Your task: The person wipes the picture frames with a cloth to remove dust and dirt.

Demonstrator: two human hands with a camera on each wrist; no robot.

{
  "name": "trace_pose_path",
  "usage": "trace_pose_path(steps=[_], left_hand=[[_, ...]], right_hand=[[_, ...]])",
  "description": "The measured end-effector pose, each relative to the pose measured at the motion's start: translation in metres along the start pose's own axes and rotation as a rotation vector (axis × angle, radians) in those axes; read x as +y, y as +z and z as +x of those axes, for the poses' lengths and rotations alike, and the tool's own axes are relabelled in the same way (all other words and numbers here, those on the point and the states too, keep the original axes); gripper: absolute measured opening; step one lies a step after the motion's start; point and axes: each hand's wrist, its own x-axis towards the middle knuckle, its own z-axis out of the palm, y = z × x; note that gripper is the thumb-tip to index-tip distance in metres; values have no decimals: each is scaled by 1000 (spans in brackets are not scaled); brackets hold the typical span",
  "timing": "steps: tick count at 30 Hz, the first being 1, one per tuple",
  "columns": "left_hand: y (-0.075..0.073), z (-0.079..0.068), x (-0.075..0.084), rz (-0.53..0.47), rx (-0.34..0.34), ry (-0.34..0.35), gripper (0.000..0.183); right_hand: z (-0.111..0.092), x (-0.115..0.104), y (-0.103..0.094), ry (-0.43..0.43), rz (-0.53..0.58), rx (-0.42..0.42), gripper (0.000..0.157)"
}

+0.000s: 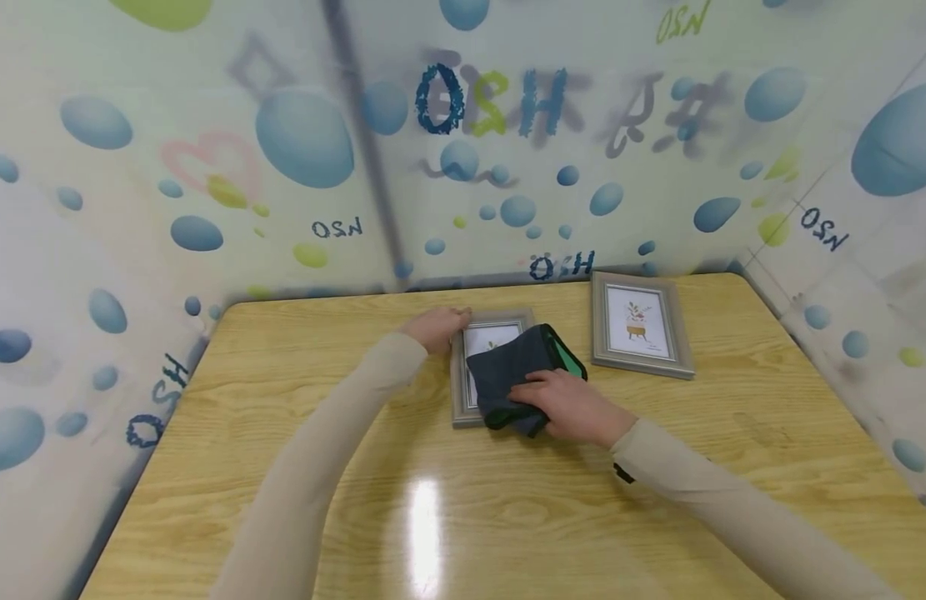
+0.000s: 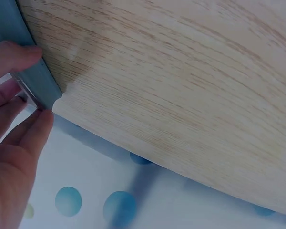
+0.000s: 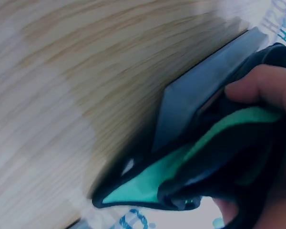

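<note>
A picture frame [image 1: 466,412] with a grey-brown border lies on the wooden table, its picture partly hidden under a dark folded cloth [image 1: 508,367] with green inner faces. My left hand [image 1: 437,327] grips the frame at its far left corner; in the left wrist view the thumb [image 2: 26,56] lies on the frame's side [image 2: 40,83] and the fingers reach its far end. Gathered in my right hand [image 1: 571,406], the cloth sits over the right part of the frame. The right wrist view shows the cloth's green face [image 3: 148,179] and the thumb [image 3: 252,86] on the bunched fabric.
A second picture frame [image 1: 682,354], showing a potted plant drawing, lies to the right near the table's back edge. The wooden table [image 1: 553,517] meets a wall [image 1: 463,225] printed with blue drops and lettering. Another wall [image 1: 845,275] stands at the right.
</note>
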Motion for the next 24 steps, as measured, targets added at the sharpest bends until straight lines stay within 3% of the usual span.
trace_pose_path(steps=[7,11,14,17,24], left_hand=[[-2,2,1,32,-78,-64,63],[-3,5,3,41,-90,-51,61],[-4,6,3,48,-96,-39,61],[-5,6,3,53,-97,-23,60],[-4,3,0,42,-52,11,51]], right_hand=[[24,-21,12,-149,85,49,53],[28,-28,17,-228,151,78,59],[23,-25,19,-241,128,84,61],[12,-20,14,-183,59,65,59],[-13,-23,-5,73,-161,18,43]])
